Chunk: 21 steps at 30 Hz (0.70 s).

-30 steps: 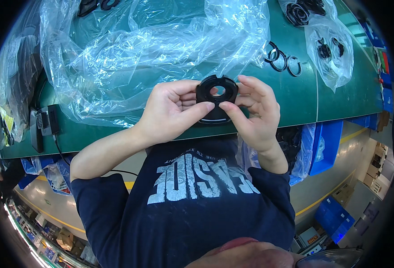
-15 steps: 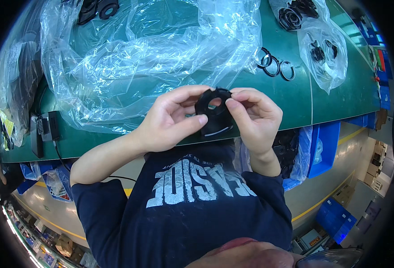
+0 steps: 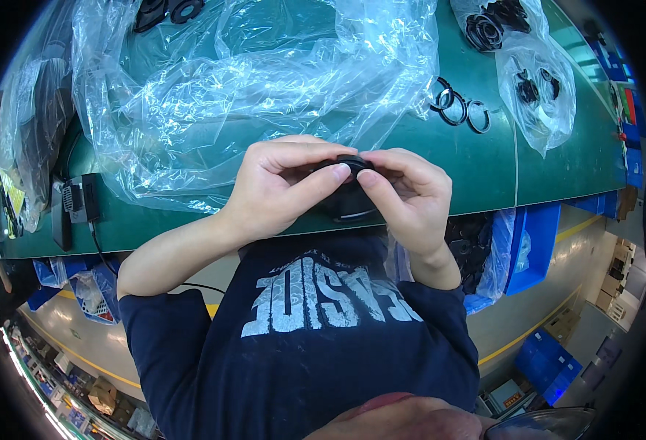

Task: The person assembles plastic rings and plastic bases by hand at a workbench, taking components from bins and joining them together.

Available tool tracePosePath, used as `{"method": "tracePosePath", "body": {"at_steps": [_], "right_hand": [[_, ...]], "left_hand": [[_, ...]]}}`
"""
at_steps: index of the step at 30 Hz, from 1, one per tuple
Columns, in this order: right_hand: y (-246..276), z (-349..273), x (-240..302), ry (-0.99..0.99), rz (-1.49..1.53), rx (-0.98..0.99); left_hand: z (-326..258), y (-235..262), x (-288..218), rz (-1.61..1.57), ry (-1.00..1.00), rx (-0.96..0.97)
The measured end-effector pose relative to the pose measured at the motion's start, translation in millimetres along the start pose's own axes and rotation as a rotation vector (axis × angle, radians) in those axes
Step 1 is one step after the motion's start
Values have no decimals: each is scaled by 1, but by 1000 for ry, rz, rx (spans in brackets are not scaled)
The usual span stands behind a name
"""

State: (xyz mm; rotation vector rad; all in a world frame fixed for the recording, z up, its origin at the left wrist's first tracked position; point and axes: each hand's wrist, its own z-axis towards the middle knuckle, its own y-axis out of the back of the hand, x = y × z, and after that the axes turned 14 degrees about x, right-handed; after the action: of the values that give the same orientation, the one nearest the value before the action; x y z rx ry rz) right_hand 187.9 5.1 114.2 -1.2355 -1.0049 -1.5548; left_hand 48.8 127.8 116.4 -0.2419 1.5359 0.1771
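Note:
Both hands grip one black plastic part [image 3: 349, 200] just above the table's near edge. It has a rounded, ring-like top and a body that hangs below. My left hand [image 3: 275, 183] pinches the top from the left, thumb on the near side and fingers behind. From the right, my right hand [image 3: 411, 187] holds it the same way, its thumb close to the left one. The thumbs and fingers cover much of the part, so its central hole is mostly hidden. Several black rings [image 3: 453, 107] lie on the green table [image 3: 481, 170] beyond my right hand.
Crumpled clear plastic sheeting [image 3: 213, 103] spreads over the table ahead, with black parts [image 3: 169, 13] at its far left. Clear bags of black parts [image 3: 536, 88] lie far right. A black adapter [image 3: 81, 199] with a cable sits left. Below the right edge hangs a blue bin [image 3: 534, 246].
The black part has been tipped so that its ring face and hole show less. Both thumbs have moved in close together over its top.

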Motion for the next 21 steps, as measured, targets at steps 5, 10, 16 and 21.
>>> {"method": "tracePosePath", "body": {"at_steps": [5,10,16,21], "right_hand": [[4,-1,5,27,-100,74],[2,-3,3,77,-184,105],[2,-2,2,-30,-79,125],[1,1,-2,-48,88,73]], "left_hand": [[-2,-6,-5,-259,67,-12],[-2,-3,-3,-3,46,-17],[-2,-4,-3,0,47,-44],[-2,-4,-4,-149,109,-28]]}}
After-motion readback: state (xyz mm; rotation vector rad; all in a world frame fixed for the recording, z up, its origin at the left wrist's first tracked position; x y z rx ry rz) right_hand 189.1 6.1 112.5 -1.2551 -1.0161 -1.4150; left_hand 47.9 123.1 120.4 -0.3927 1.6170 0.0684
